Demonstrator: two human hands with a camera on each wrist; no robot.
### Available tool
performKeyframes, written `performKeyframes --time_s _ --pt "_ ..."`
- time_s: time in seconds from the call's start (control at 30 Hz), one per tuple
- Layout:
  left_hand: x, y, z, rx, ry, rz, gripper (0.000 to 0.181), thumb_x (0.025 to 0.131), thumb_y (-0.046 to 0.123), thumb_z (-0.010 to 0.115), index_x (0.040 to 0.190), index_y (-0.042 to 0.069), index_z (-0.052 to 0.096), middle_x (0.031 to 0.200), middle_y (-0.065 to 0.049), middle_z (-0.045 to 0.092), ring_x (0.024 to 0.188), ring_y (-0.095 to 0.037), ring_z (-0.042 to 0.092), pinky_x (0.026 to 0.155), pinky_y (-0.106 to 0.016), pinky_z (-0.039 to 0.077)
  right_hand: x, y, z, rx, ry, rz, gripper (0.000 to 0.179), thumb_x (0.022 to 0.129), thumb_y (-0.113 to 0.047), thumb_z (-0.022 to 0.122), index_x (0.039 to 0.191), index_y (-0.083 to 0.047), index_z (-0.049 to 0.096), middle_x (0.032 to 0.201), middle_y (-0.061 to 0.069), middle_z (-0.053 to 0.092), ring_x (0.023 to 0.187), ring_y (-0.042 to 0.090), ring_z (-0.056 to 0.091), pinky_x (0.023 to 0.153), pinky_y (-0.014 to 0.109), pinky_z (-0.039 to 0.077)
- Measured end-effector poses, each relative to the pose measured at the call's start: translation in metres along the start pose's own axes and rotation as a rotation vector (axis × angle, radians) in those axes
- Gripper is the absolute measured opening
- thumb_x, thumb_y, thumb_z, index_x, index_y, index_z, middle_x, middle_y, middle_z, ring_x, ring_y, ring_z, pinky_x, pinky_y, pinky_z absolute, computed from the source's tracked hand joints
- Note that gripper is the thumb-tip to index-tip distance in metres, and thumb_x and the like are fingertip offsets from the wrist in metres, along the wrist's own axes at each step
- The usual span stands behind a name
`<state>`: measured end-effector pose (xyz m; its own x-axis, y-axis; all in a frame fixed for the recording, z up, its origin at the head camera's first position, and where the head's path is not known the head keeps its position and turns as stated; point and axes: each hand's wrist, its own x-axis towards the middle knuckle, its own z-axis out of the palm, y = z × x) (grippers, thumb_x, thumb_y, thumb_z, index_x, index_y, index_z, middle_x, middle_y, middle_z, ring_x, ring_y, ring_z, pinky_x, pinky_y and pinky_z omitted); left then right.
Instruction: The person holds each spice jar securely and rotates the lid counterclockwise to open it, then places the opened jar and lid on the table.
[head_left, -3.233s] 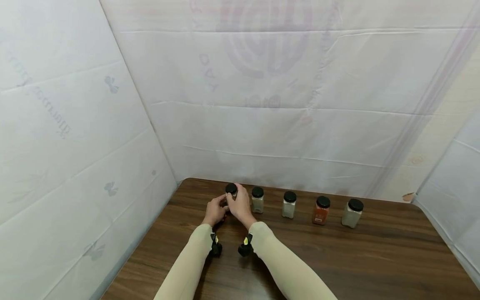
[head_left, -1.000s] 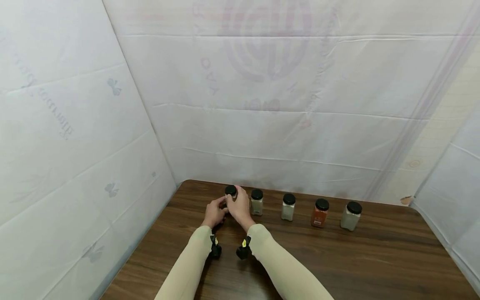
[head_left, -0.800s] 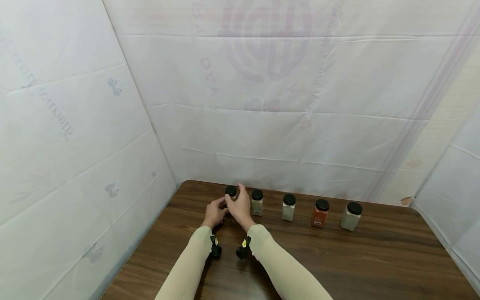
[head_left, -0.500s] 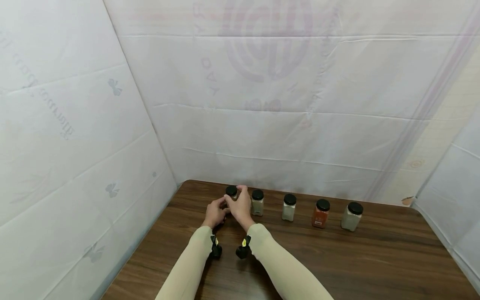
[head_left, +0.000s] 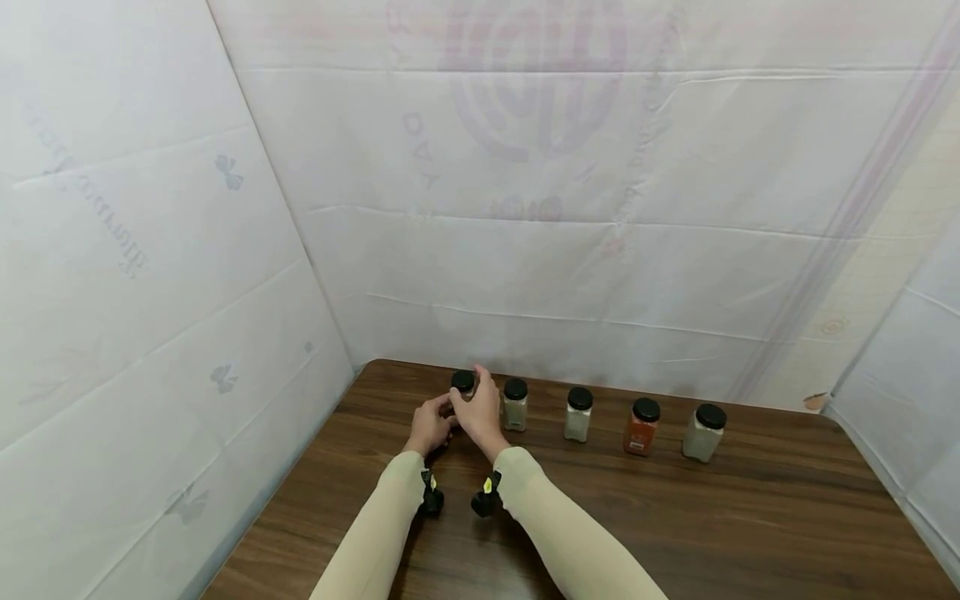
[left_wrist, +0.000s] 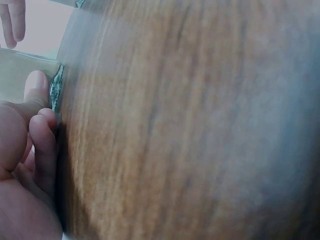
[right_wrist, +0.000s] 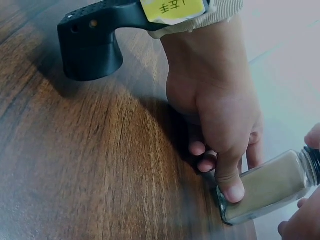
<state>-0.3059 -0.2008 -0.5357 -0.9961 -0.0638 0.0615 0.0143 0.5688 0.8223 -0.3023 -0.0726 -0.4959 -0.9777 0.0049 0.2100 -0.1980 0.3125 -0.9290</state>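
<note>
At the left of a row, a square glass spice jar (right_wrist: 270, 182) of tan-green powder stands upright with its black lid (head_left: 462, 381) on. My left hand (head_left: 429, 427) grips it low down, the thumb (right_wrist: 234, 193) pressed on the glass near the base. My right hand (head_left: 478, 414) is at the lid from the right. Its thumb touches the lid's near side while the index finger is stretched up, off the lid. The right wrist view shows only its fingertips (right_wrist: 313, 136) at the edge.
Four-sided jars with black lids continue the row rightward: two pale ones (head_left: 514, 412) (head_left: 577, 425), an orange-red one (head_left: 639, 435) and a grey-green one (head_left: 702, 440). They stand on a dark wooden table (head_left: 735, 517). White sheeting (head_left: 465, 275) rises behind and at the left.
My right fingers go from round the lid to lifted, curl back toward it, and now the index finger is stretched again. My left hand keeps its grip; the jar stays in place.
</note>
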Motion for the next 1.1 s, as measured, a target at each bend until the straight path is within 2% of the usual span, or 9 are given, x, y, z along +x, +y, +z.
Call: performKeyframes --time_s 0.27,0.47,0.57,0.73,0.83,0.97,1.1 --pt "0.0008 -0.0024 0.0018 0.028 -0.008 0.003 0.051 0.094 0.007 0.074 0.144 0.013 0.062 0.112 -0.013 0.075 0.048 -0.015 0.058 0.044 -0.03 0.051 0.0003 0.0033 -0.0015 -0.035 0.014 -0.001 0.048 0.098 -0.024 0.072 0.136 -0.005 0.048 0.133 0.019 0.055 0.121 0.037 0.054 0.098 0.054 0.048" --pt "0.0018 -0.0037 0.001 0.01 -0.008 0.013 0.051 0.095 0.004 0.071 0.145 0.01 0.06 0.114 -0.015 0.074 0.049 -0.016 0.058 0.044 -0.031 0.051 0.0008 0.0008 -0.0014 -0.04 -0.045 -0.024 0.044 0.104 -0.017 0.061 0.144 -0.004 0.047 0.138 0.02 0.053 0.131 0.039 0.047 0.103 0.055 0.046" --pt "0.0016 -0.0033 0.0005 0.011 -0.004 0.015 0.049 0.096 0.001 0.068 0.144 0.007 0.06 0.115 -0.017 0.074 0.049 -0.015 0.059 0.044 -0.031 0.052 -0.0001 -0.0011 -0.0002 -0.022 -0.062 -0.017 0.048 0.104 -0.015 0.059 0.149 -0.004 0.045 0.143 0.021 0.05 0.138 0.04 0.04 0.106 0.057 0.044" --pt "0.0009 -0.0004 -0.0011 0.027 0.003 0.021 0.043 0.096 0.001 0.069 0.138 0.009 0.066 0.099 -0.013 0.075 0.048 -0.014 0.058 0.045 -0.03 0.052 0.0006 -0.0011 0.0019 -0.01 -0.028 0.015 0.063 0.1 -0.02 0.067 0.154 -0.008 0.038 0.15 0.018 0.047 0.14 0.039 0.039 0.107 0.055 0.043" --pt "0.0014 -0.0016 -0.0006 0.031 0.0 0.03 0.042 0.095 0.003 0.071 0.136 0.011 0.067 0.095 -0.01 0.075 0.047 -0.014 0.058 0.044 -0.03 0.052 0.0003 -0.0009 0.0016 0.004 0.009 -0.002 0.059 0.098 -0.02 0.072 0.147 -0.006 0.042 0.144 0.019 0.05 0.133 0.038 0.043 0.103 0.055 0.045" --pt "0.0021 -0.0041 0.0008 0.015 -0.006 0.026 0.047 0.095 0.004 0.072 0.141 0.011 0.064 0.102 -0.011 0.076 0.048 -0.015 0.058 0.044 -0.031 0.051 -0.0002 0.0003 0.0014 0.01 0.049 -0.019 0.049 0.097 -0.02 0.074 0.135 -0.004 0.047 0.134 0.019 0.053 0.121 0.037 0.049 0.096 0.054 0.047" --pt "0.0032 -0.004 0.0002 0.0 -0.002 0.011 0.05 0.095 0.004 0.071 0.144 0.012 0.062 0.108 -0.012 0.075 0.048 -0.015 0.058 0.044 -0.031 0.051 0.001 0.0005 0.0019 -0.013 0.043 -0.013 0.044 0.099 -0.021 0.07 0.134 -0.005 0.049 0.13 0.019 0.055 0.119 0.036 0.05 0.094 0.053 0.048"
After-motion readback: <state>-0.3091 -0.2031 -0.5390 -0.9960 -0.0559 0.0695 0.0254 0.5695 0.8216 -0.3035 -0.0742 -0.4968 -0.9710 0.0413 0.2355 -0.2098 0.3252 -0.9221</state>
